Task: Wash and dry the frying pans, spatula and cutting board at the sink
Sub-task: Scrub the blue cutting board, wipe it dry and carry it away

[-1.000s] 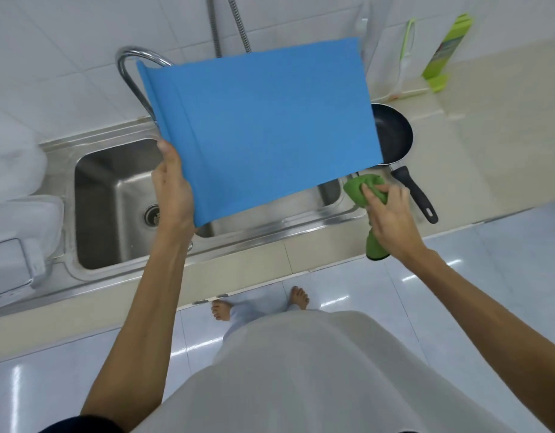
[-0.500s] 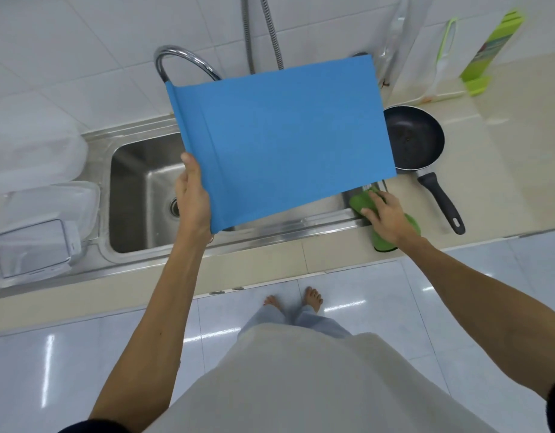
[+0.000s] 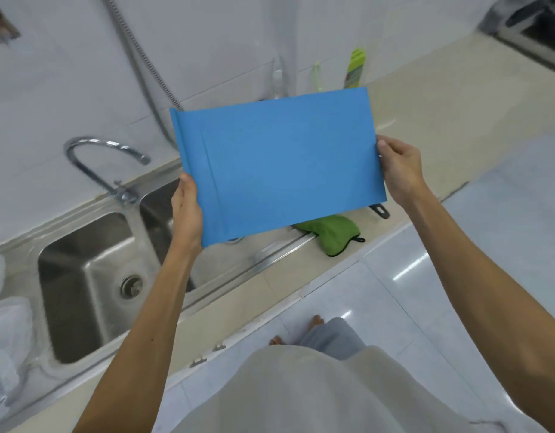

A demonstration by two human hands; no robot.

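Note:
I hold a thin blue cutting board (image 3: 282, 164) up in front of me, above the counter to the right of the sink (image 3: 82, 276). My left hand (image 3: 187, 210) grips its left edge. My right hand (image 3: 398, 167) grips its right edge. A green cloth (image 3: 330, 234) lies on the counter just below the board, touching nothing in my hands. Only the end of a black frying pan handle (image 3: 380, 210) shows under the board's lower right corner; the pan itself is hidden.
A curved chrome tap (image 3: 94, 164) stands behind the steel sink. A green-handled brush (image 3: 316, 78) and a green holder (image 3: 354, 68) lean at the wall behind the board. White plastic containers (image 3: 7, 332) sit at far left. A hob (image 3: 532, 29) is at top right.
My right hand let go of the green cloth, which now lies on the counter, and took the board's right edge. The view swung right and the board rose.

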